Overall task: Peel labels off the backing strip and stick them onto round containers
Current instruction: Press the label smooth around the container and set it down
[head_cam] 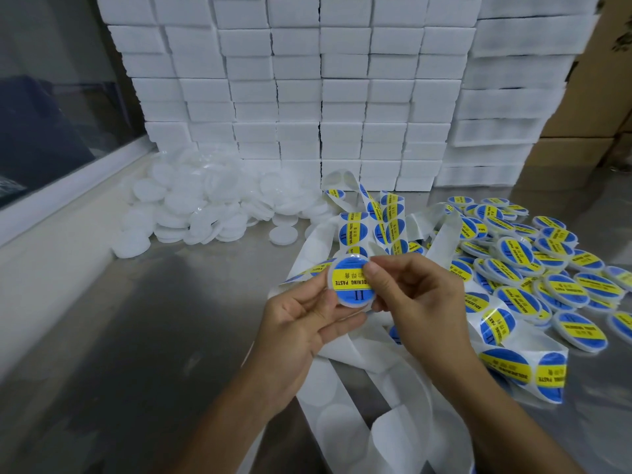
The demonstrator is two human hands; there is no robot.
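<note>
Labelled container [352, 283], contents seemingly hidden.

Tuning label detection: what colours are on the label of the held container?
Blue label with a yellow band across it carrying dark print, on the white container; head view.

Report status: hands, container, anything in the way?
Left hand and right hand both hold container, label on. Backing strip loose beneath; no obstruction.

White round container [352, 285] bears blue-yellow label, above tangled backing strip [345, 367].
</note>
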